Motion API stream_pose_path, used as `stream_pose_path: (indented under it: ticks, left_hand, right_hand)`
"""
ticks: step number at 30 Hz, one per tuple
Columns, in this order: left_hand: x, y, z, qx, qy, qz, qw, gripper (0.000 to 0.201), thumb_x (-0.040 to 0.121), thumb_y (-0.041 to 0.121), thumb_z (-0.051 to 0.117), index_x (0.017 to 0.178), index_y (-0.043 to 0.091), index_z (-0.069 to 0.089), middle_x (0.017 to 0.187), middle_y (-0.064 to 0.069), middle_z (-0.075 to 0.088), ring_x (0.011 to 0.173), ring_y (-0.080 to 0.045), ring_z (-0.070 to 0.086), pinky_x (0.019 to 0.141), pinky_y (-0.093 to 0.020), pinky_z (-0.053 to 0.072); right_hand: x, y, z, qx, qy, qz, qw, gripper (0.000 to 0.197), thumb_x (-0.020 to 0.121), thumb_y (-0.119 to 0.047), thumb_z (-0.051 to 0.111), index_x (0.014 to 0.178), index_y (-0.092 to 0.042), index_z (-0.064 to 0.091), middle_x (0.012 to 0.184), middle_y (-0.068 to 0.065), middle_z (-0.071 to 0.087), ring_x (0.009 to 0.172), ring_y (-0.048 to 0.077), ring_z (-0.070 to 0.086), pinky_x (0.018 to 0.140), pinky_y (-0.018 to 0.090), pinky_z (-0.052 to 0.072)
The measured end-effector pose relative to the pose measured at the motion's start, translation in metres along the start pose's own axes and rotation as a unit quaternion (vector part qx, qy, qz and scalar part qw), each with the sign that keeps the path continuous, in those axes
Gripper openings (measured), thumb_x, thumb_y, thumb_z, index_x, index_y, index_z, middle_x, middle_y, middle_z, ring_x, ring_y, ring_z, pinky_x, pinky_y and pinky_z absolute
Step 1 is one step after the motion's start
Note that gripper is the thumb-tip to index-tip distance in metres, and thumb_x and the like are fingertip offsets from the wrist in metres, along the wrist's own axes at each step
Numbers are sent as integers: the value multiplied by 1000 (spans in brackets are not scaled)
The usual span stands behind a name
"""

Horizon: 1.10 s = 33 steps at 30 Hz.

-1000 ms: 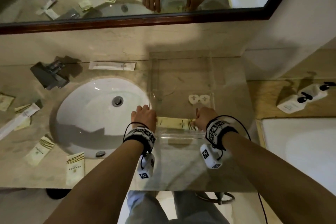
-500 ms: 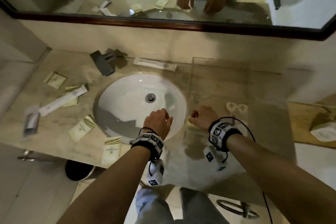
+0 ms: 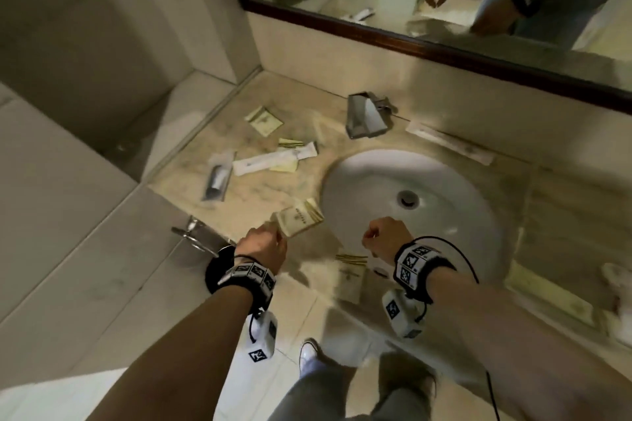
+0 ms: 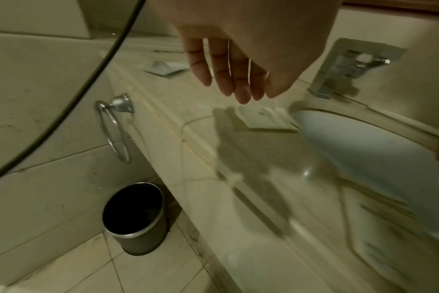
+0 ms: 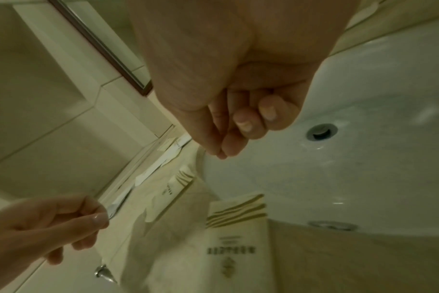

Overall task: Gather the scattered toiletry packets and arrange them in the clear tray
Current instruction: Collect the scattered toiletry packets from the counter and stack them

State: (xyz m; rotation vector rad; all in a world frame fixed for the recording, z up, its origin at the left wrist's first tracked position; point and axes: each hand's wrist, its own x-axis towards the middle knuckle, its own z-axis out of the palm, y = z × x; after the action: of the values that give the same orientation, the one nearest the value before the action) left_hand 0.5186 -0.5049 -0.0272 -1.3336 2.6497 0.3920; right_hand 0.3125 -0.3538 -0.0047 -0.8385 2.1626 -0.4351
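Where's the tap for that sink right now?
In the head view the metal tap stands at the back of the counter, just left of the white sink and below the mirror. A long white packet lies to its right.

Dim, warm yellow-green cast, all views. Head view: motion blur strongest at right edge, wide-angle bending of mirror (image 3: 410, 34) frame and walls. Soft shadows on counter (image 3: 260, 178) under arms. Left wrist view: counter front smeared, small glare spots. Right wrist view: near skin out of focus, noisy; faint highlights in sink (image 5: 364, 99).
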Motion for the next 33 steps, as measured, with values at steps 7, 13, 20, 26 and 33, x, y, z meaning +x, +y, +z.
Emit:
stream_pose_path:
  ticks: [7,13,20,26,33]
  left_hand:
    - [42,-70,-40,-30,-22,-29,999,29,90,39,46,105,15,54,99,-10,67,91,-30,63,79,-38,53]
    - [96,-79,-63,-34,-44,-28,998,34,92,35,48,114,10,56,114,-15,64,103,-32,62,79,-34,49]
    - [166,-82,-70,-6,-45,-30,999,41,93,14,45,134,17,46,132,-7,44,120,-33,49,99,-43,44]
    - [220,-89,-68,80,-77,-13,994,50,88,29,59,137,26,46,136,-4,42,122,-26,44,102,-38,38]
    - [240,-86,-54,60,-110,-31,992,45,82,40,63,121,22,52,129,-5,45,118,-28,44,99,-41,39]
  right_hand:
    - [36,-69,24,-5,30,12,999,13,83,-18,62,74,-12,69,77,8,74,76,22,69,75,32,57]
    - [76,-97,18,-4,34,24,999,17,84,-20,59,84,-9,71,80,9,74,79,26,69,77,38,59]
    - [158,-109,-8,32,13,57,998,10,85,-29,63,89,-21,58,92,7,70,82,26,66,79,40,58]
    - [223,-121,-20,56,10,60,997,36,87,-30,60,119,-14,54,118,12,63,104,33,61,86,37,51]
    - [265,-127,-15,17,-13,13,1000,30,87,-39,62,107,-18,57,94,0,62,88,22,60,74,27,42]
